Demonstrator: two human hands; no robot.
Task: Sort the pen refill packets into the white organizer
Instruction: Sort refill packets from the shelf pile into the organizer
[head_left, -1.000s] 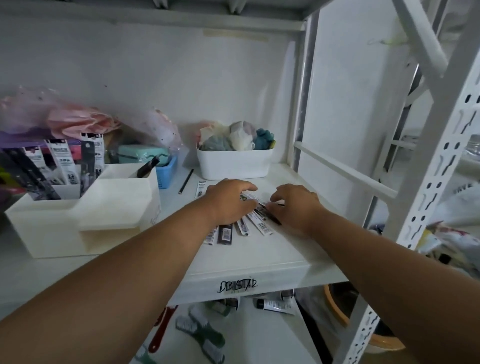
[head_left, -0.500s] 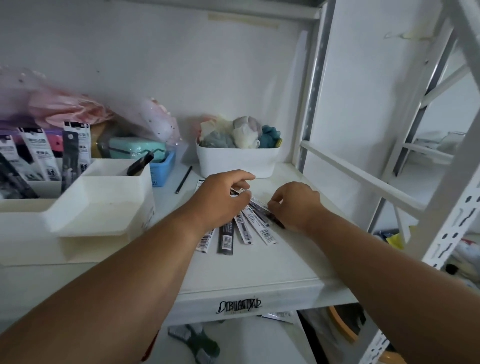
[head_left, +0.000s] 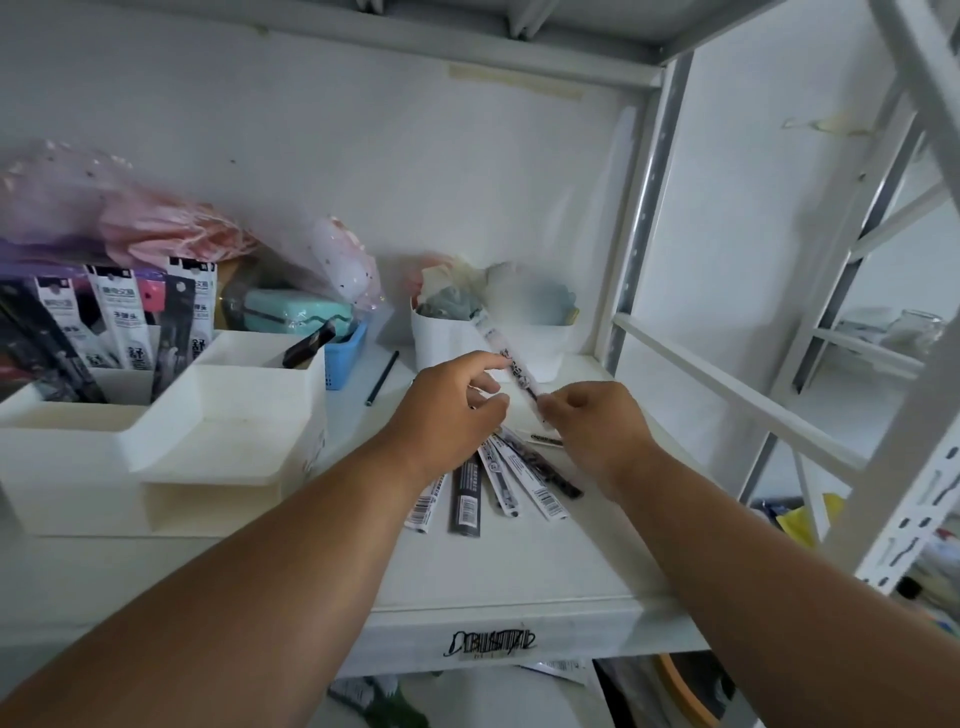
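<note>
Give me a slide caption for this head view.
Both hands lift one refill packet off the shelf, beside the white organizer.

Soft, dim daylight and a fuzzy picture.

Light comes from the right. The white tub (head_left: 488, 340) at the back looks blurry, and the shelf posts (head_left: 644, 208) bend near the edges.

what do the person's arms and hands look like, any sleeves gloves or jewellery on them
Both forearms are bare as far as the frame shows, with no sleeves reaching into view. The left hand and the right hand wear no gloves, and no watch, bracelet or ring is visible on the wrists or on the fingers that show. No markings or bandages can be seen.
</note>
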